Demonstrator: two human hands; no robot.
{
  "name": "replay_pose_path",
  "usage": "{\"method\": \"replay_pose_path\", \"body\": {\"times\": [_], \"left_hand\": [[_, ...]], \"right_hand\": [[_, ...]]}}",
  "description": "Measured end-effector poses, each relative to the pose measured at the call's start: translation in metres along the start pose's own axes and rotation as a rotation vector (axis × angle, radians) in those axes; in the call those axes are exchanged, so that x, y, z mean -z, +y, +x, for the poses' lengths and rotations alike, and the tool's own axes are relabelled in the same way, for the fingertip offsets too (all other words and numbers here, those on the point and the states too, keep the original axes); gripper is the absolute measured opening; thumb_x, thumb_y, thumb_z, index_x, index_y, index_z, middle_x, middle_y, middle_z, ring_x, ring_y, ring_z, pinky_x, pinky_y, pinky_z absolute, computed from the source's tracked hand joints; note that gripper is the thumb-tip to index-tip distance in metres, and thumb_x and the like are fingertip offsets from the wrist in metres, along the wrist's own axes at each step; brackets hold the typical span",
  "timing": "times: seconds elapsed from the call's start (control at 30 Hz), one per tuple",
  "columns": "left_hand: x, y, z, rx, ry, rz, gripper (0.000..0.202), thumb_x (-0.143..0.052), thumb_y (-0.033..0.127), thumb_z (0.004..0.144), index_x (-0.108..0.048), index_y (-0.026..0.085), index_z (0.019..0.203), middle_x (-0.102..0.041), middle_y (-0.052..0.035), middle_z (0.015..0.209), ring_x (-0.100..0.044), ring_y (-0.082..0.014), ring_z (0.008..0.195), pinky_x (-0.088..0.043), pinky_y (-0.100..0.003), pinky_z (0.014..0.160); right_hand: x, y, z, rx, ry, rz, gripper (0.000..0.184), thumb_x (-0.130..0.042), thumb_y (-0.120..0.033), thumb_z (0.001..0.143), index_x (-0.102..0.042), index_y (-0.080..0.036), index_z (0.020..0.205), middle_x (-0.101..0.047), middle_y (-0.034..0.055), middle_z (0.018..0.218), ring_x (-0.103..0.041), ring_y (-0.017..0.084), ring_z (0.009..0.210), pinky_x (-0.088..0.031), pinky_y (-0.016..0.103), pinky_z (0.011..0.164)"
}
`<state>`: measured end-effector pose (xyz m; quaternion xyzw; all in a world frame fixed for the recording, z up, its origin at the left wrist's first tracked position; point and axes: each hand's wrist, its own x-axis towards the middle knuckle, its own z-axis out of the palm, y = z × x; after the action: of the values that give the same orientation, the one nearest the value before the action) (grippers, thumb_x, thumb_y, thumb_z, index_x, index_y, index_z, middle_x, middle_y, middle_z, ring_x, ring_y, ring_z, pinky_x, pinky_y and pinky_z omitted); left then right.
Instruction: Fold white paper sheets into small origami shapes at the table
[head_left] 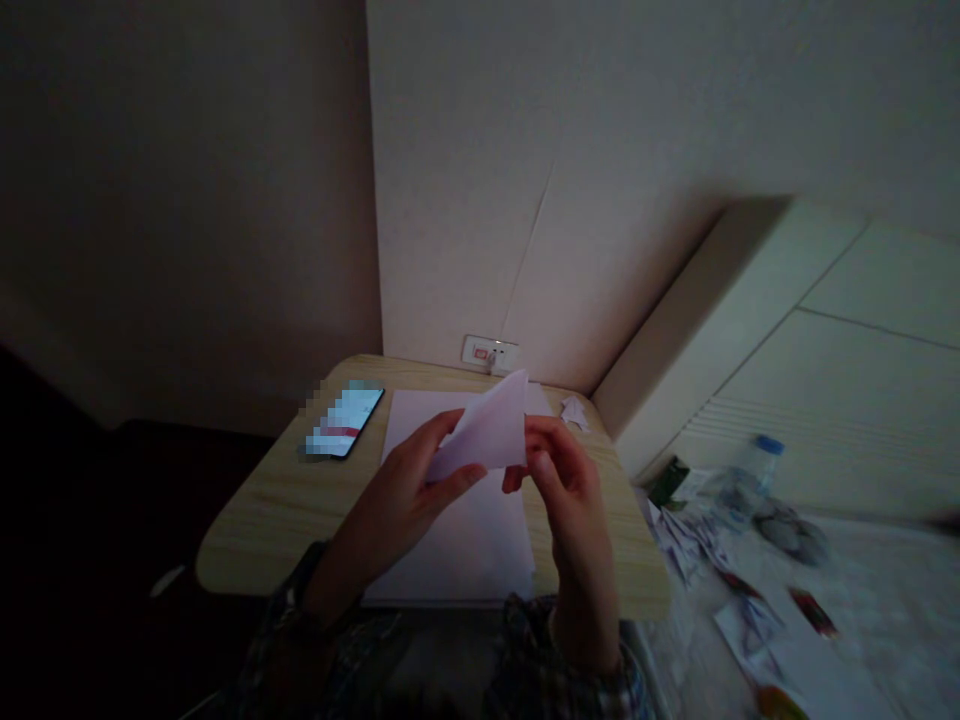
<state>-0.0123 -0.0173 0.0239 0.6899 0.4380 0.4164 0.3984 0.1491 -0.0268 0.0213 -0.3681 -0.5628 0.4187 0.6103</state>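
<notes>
A folded sheet of white paper (487, 425) is held up above the table, one corner pointing up and away. My left hand (424, 470) grips its left side, thumb on the near face and fingers behind. At the right edge, my right hand (559, 465) pinches the paper between thumb and curled fingers; the fingertips are partly hidden. Below both hands lies a stack of white paper (465, 550) on the wooden table (277, 510).
A lit phone (349, 420) lies at the table's left. Near the back right corner sits a small folded paper piece (574, 413). A wall socket (487, 352) is behind. Right of the table, a bed holds a plastic bottle (754, 475) and scattered papers (765, 630).
</notes>
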Motion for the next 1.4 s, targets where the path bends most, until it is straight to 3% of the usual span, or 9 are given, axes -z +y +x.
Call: {"method": "replay_pose_path", "body": {"times": [0.2, 0.4, 0.6, 0.77, 0.9, 1.0, 1.1, 1.2, 1.4], "left_hand": [[0.002, -0.003, 0.000, -0.084, 0.067, 0.087, 0.040, -0.046, 0.043, 0.089, -0.055, 0.018, 0.118, -0.064, -0.0085, 0.118, -0.059, -0.0236, 0.106, -0.044, -0.033, 0.094], [0.001, -0.002, -0.001, -0.107, 0.085, 0.060, 0.039, -0.044, 0.044, 0.090, -0.057, 0.019, 0.117, -0.066, -0.0070, 0.117, -0.061, -0.0212, 0.102, -0.048, -0.029, 0.088], [0.002, -0.007, -0.001, -0.047, 0.116, 0.052, 0.040, -0.040, 0.045, 0.092, -0.057, 0.022, 0.120, -0.065, -0.0059, 0.119, -0.062, -0.0196, 0.099, -0.050, -0.026, 0.081], [0.005, -0.009, -0.001, -0.025, 0.124, 0.098, 0.040, -0.041, 0.046, 0.091, -0.060, 0.022, 0.117, -0.067, -0.0058, 0.115, -0.063, -0.0206, 0.097, -0.051, -0.026, 0.076], [0.007, -0.008, 0.000, -0.015, 0.041, 0.112, 0.042, -0.038, 0.046, 0.091, -0.067, 0.018, 0.103, -0.071, -0.0052, 0.101, -0.063, -0.0208, 0.089, -0.049, -0.026, 0.075], [0.010, -0.008, 0.000, -0.036, -0.075, 0.105, 0.042, -0.038, 0.045, 0.092, -0.069, 0.018, 0.097, -0.072, -0.0023, 0.088, -0.062, -0.0195, 0.080, -0.046, -0.025, 0.071], [0.013, -0.007, 0.000, -0.044, -0.122, 0.101, 0.039, -0.042, 0.046, 0.089, -0.069, 0.017, 0.091, -0.070, -0.0011, 0.079, -0.059, -0.0182, 0.072, -0.043, -0.024, 0.064], [0.013, -0.005, 0.000, -0.010, -0.104, 0.119, 0.038, -0.045, 0.047, 0.087, -0.064, 0.017, 0.074, -0.062, 0.0013, 0.066, -0.053, -0.0149, 0.060, -0.038, -0.022, 0.055], [0.011, -0.007, 0.000, 0.063, -0.074, 0.139, 0.035, -0.051, 0.045, 0.085, -0.060, 0.017, 0.067, -0.051, 0.0044, 0.057, -0.047, -0.0113, 0.053, -0.035, -0.019, 0.047]], "right_hand": [[-0.003, -0.002, 0.002, -0.057, -0.042, 0.027, 0.022, -0.066, -0.028, 0.076, -0.057, -0.023, 0.096, -0.061, -0.0024, 0.073, -0.056, 0.011, 0.058, -0.048, 0.024, 0.055], [-0.004, -0.003, -0.003, 0.027, 0.052, 0.032, 0.033, -0.065, -0.021, 0.078, -0.049, -0.027, 0.107, -0.058, -0.0067, 0.071, -0.055, 0.010, 0.059, -0.047, 0.023, 0.058], [-0.002, -0.004, -0.005, 0.069, 0.088, -0.103, 0.011, -0.063, -0.022, 0.082, -0.059, -0.025, 0.092, -0.055, -0.0045, 0.073, -0.052, 0.010, 0.064, -0.044, 0.021, 0.056], [-0.001, -0.002, -0.002, 0.193, 0.112, -0.467, 0.029, -0.066, -0.016, 0.079, -0.060, -0.028, 0.105, -0.054, 0.0003, 0.093, -0.052, 0.015, 0.083, -0.045, 0.031, 0.075], [0.003, -0.004, -0.001, 0.280, 0.124, -0.659, 0.016, -0.066, -0.017, 0.079, -0.068, -0.025, 0.093, -0.050, 0.0063, 0.116, -0.047, 0.023, 0.112, -0.040, 0.039, 0.092], [0.006, -0.005, 0.000, 0.310, 0.113, -0.684, 0.008, -0.065, -0.018, 0.080, -0.068, -0.024, 0.085, -0.050, 0.0063, 0.123, -0.045, 0.024, 0.118, -0.036, 0.042, 0.098], [0.009, -0.002, 0.000, 0.284, 0.036, -0.609, 0.006, -0.063, -0.018, 0.082, -0.065, -0.023, 0.082, -0.061, 0.0042, 0.111, -0.054, 0.021, 0.107, -0.041, 0.038, 0.092], [0.011, 0.001, -0.001, 0.187, 0.051, -0.530, 0.004, -0.063, -0.020, 0.082, -0.061, -0.023, 0.080, -0.064, -0.0005, 0.085, -0.059, 0.017, 0.083, -0.046, 0.030, 0.075], [0.010, 0.000, -0.002, 0.050, 0.125, -0.397, 0.016, -0.066, -0.022, 0.078, -0.060, -0.024, 0.093, -0.062, -0.0020, 0.079, -0.059, 0.014, 0.073, -0.046, 0.023, 0.060]]}}
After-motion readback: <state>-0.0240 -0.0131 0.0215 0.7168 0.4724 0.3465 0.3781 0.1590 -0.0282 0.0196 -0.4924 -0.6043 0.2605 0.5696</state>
